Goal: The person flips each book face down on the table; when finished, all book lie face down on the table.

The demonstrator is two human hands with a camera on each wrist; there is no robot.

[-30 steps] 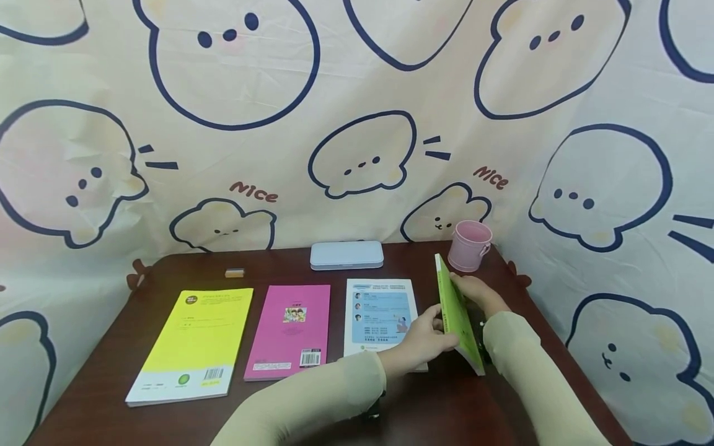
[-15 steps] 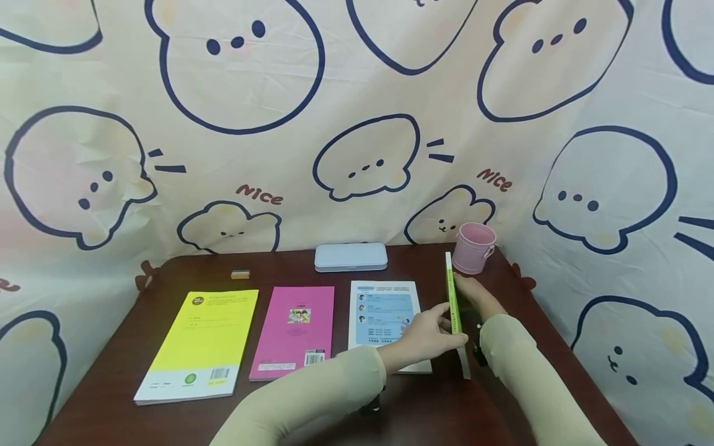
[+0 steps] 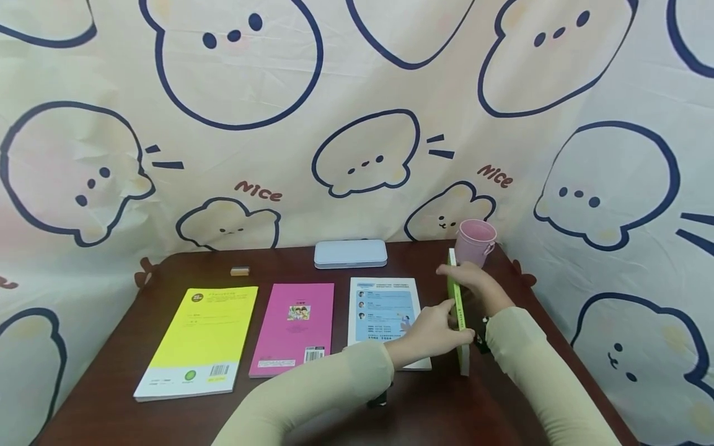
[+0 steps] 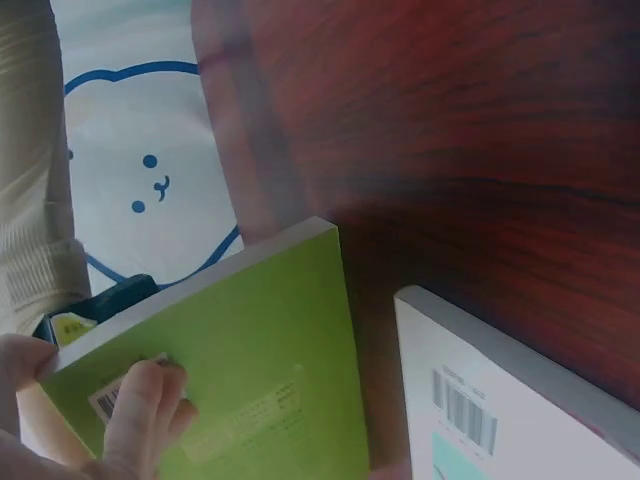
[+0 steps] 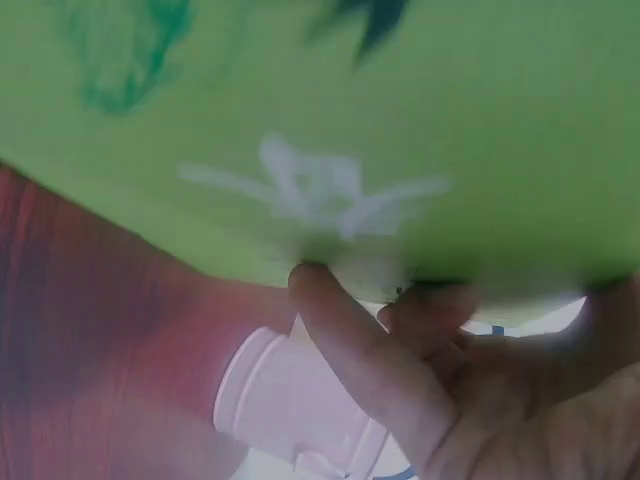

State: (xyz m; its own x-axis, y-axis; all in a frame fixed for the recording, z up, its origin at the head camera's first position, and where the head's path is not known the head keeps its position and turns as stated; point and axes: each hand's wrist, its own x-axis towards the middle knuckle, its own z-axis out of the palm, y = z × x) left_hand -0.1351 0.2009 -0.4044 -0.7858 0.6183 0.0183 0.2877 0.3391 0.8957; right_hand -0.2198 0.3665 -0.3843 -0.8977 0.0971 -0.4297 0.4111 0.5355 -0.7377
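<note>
A green book (image 3: 458, 303) is held upright between both hands at the right of the table, its narrow edge facing the head camera. My left hand (image 3: 432, 331) grips its near part; in the left wrist view the thumb is at the edge and the fingers (image 4: 140, 410) lie on the cover beside a barcode. My right hand (image 3: 476, 284) holds the far part, with a digit reaching over the top edge. In the right wrist view, one finger (image 5: 350, 340) touches the cover with white lettering while others curl past the edge. A white-and-blue book (image 3: 385, 310) lies just left.
A pink bucket (image 3: 475, 240) stands behind the right hand. Farther left lie a pink book (image 3: 295, 334) and a yellow book (image 3: 203, 334). A pale blue case (image 3: 350, 254) and a small eraser (image 3: 240, 271) sit along the back of the brown table (image 3: 290, 263).
The green book has turned from tilted, with its cover showing, to upright and nearly edge-on. My right hand has shifted up over its far top edge; the left keeps its grip.
</note>
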